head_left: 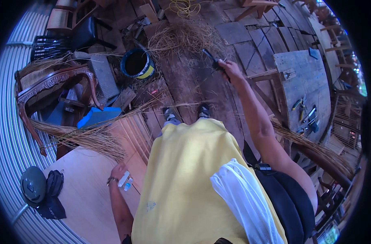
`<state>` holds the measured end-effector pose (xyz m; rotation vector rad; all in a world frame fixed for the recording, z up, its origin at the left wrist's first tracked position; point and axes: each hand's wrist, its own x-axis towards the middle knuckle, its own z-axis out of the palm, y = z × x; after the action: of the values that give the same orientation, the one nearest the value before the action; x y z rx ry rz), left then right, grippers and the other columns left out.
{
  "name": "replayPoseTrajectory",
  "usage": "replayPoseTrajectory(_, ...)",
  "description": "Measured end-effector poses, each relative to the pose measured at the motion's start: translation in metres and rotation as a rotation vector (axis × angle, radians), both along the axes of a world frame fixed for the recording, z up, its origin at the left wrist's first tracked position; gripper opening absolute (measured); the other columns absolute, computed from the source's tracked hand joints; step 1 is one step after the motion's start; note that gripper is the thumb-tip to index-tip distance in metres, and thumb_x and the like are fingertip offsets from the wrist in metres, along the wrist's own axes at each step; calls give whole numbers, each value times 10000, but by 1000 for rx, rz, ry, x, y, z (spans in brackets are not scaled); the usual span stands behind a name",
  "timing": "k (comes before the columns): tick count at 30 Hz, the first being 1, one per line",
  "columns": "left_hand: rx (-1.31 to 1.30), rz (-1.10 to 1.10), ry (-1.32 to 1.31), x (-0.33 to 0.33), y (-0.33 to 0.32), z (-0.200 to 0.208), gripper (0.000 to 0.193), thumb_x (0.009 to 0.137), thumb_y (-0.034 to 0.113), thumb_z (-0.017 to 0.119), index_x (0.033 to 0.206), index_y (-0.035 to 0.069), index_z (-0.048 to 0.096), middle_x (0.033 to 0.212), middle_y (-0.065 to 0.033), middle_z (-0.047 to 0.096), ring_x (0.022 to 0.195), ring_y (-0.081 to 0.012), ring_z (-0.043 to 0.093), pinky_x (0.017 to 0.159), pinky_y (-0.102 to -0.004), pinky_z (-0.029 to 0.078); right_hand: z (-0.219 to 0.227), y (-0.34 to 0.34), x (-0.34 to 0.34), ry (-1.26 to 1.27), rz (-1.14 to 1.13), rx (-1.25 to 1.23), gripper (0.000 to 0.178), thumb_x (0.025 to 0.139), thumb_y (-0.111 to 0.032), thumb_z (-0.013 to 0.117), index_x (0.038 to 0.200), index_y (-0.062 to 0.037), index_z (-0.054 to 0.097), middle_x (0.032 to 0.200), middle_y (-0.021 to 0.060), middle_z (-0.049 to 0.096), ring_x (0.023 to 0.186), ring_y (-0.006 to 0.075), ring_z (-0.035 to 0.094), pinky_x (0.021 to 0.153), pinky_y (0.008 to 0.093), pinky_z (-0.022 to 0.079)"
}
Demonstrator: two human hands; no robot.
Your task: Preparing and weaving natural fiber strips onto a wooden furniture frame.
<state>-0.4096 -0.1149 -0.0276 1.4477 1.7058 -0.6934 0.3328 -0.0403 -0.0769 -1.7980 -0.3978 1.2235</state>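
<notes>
My right hand (pixel 231 70) is stretched out ahead over the plank floor, closed around a slim dark tool (pixel 212 59) with a shiny tip; its exact kind is unclear. On the left, my left hand (pixel 119 170) is at the loose ends of a bundle of dry cane strands (pixel 87 140), above a pale plywood board (pixel 81 185). Its fingers are too small and mixed with the strands to read. Beside that wrist lie a white packet (pixel 123 179) and a small clear bottle (pixel 129 184). A yellow apron (pixel 181 175) covers my front, with a white cloth (pixel 244 195) hanging over it.
Left are a carved wooden chair frame (pixel 57 79), a dark bucket (pixel 136 63), a blue foam piece (pixel 99 117) and a green helmet (pixel 33 185). Straw scraps (pixel 183 36) litter the floor. Right, a worktable (pixel 305 81) carries pliers (pixel 302 110) and other hand tools; another cane bundle (pixel 311 144) lies nearer.
</notes>
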Motion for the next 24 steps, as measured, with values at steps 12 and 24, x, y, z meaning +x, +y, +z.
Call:
replayPoseTrajectory(12, -263, 333, -795, 394, 101, -30, 470, 926, 469, 560, 991, 8, 627, 804, -18, 645, 581, -123, 545, 542, -271, 417, 13, -24, -173, 227, 242, 18, 334, 901, -337, 653, 843, -11, 606, 555, 14, 505, 414, 88, 480, 349, 252, 335)
replayPoseTrajectory(24, 317, 122, -681, 169, 49, 50, 305, 946, 260, 568, 780, 7, 608, 607, 0, 454, 604, -87, 405, 543, -285, 356, 4, -14, 70, -52, -70, 65, 301, 855, -365, 700, 796, -75, 644, 547, 1, 547, 375, 80, 457, 329, 249, 322)
